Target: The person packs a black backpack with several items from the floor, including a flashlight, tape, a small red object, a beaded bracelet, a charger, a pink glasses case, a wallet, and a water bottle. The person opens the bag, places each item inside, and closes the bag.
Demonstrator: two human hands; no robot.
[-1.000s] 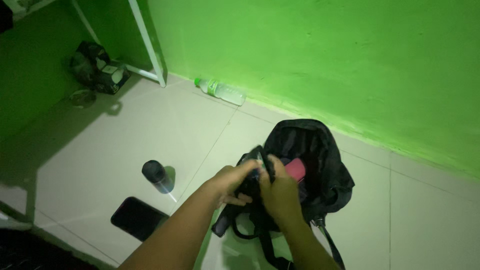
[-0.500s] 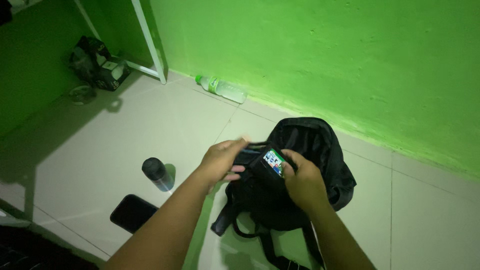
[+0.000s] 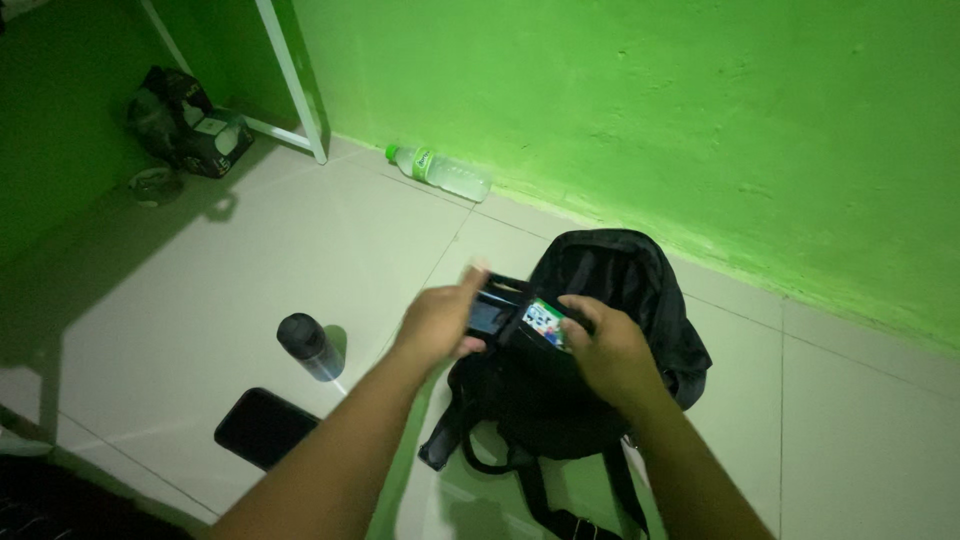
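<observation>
Both hands hold an open black wallet just above a black backpack that sits on the white tiled floor. Left hand grips the left flap of the wallet, thumb on top, fingers curled under; slightly motion-blurred. Right hand pinches the right flap, thumb pressed next to a small colourful card showing in the wallet's window. Neither hand is spread; both are closed on the wallet. The wallet is spread open flat between the hands, its inside facing up toward the camera.

The backpack's top is unzipped and gapes open toward the green wall; the interior is dark, contents cannot be made out. Its straps trail over the floor toward the person, between the forearms.

Left of the left forearm, a dark cylindrical bottle stands upright on the floor, well apart from the backpack. Near it, closer to the person, a black smartphone lies flat, screen dark. A clear plastic water bottle with a green cap lies on its side against the base of the wall. A white furniture leg rises in the upper left; beside it in the corner sit a dark crumpled bag with a small box and a small round dish-like thing, too dim to identify. Lighting is low, with a strong green cast.
</observation>
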